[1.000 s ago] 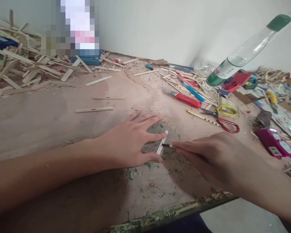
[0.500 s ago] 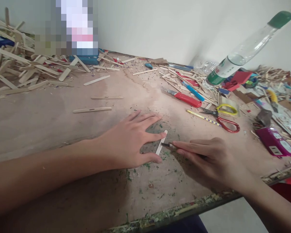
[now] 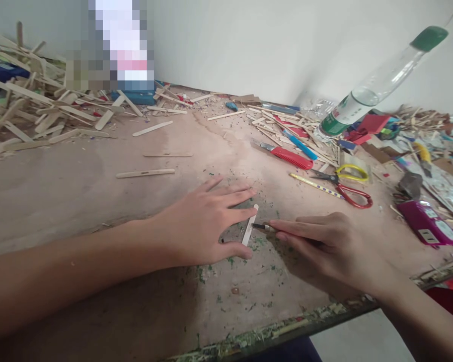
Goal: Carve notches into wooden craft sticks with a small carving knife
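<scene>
My left hand (image 3: 204, 223) lies flat on the worn table, fingers spread, its forefinger and thumb pinning a short pale wooden stick (image 3: 250, 224). My right hand (image 3: 324, 249) is closed around a thin craft knife (image 3: 263, 227), forefinger stretched along it. The knife's tip touches the right edge of the stick near its middle. Most of the knife's handle is hidden under my fingers.
Heaps of wooden sticks (image 3: 33, 110) fill the back left. A red cutter (image 3: 292, 157), blue cutter (image 3: 300, 144), striped pencil (image 3: 315, 184), scissors (image 3: 349, 188), a tilted clear bottle (image 3: 377, 85) and a magenta box (image 3: 426, 223) lie to the right. The table's front edge (image 3: 287, 327) is close.
My right hand has drawn back toward the front edge and lowered, and the knife tip has come up against the stick. The left hand stays pressed on the stick.
</scene>
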`<state>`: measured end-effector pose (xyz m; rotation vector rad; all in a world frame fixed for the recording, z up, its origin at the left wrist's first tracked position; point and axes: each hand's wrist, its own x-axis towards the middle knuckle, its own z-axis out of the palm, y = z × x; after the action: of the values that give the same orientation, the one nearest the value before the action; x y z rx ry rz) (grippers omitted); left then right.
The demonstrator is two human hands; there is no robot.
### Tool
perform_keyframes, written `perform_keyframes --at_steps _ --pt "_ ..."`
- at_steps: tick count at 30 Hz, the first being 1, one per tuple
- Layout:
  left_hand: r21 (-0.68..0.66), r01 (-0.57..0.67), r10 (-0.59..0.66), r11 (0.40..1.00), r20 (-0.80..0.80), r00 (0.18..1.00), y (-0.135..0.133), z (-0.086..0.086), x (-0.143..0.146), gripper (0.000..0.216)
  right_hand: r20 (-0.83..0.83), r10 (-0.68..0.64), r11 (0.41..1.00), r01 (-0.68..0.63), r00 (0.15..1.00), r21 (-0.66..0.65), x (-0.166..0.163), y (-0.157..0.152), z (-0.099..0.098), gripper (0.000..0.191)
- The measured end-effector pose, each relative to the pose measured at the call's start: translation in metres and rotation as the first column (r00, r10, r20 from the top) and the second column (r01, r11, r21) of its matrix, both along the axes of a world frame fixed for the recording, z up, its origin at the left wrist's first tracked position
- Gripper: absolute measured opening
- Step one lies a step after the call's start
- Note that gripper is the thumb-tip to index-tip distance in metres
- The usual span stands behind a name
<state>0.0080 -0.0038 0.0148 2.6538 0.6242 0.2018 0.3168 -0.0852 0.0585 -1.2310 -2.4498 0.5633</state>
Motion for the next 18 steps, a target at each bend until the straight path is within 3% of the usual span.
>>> perform_keyframes --at_steps 13,18 --pt "-0.004 -0.025 0.025 1.0 0.02 0.999 0.002 -0.003 0.0 0.087 0.098 0.067 0.978 -0.085 0.993 0.189 0.004 -0.002 -0.008 0.029" --pt "0.002 -0.028 0.028 1.0 0.036 0.999 0.002 -0.005 -0.001 0.087 0.066 0.049 0.983 -0.06 0.997 0.172 -0.002 -0.003 -0.013 0.031"
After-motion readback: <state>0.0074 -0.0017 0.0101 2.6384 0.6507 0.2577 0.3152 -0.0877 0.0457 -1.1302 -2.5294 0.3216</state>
